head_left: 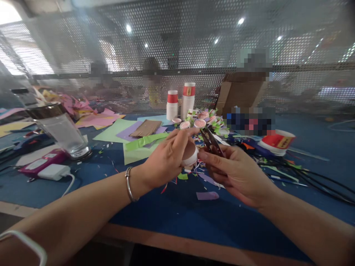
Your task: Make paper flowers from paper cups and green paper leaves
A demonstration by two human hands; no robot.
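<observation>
My left hand (173,151) is closed round a short white paper cup piece (190,156), its round opening tilted toward me. Dark scissors (212,142) are held in my right hand (231,166), with the blades pointing up and left beside the cup piece. The fingertips of both hands nearly meet at the cup piece. Just behind them lies a cluster of small round cup pieces (202,116) with pink-red faces and green paper bits. Paper scraps, including a purple strip (207,195), lie on the blue table (166,218) below the hands.
Two stacks of paper cups (172,105) (189,99) stand behind the cluster. A red-and-white cup (278,142) and black cables (313,177) are at right. At left are a glass bottle (62,129), a power strip (44,162) and coloured paper (109,131). A cardboard box (241,90) stands behind.
</observation>
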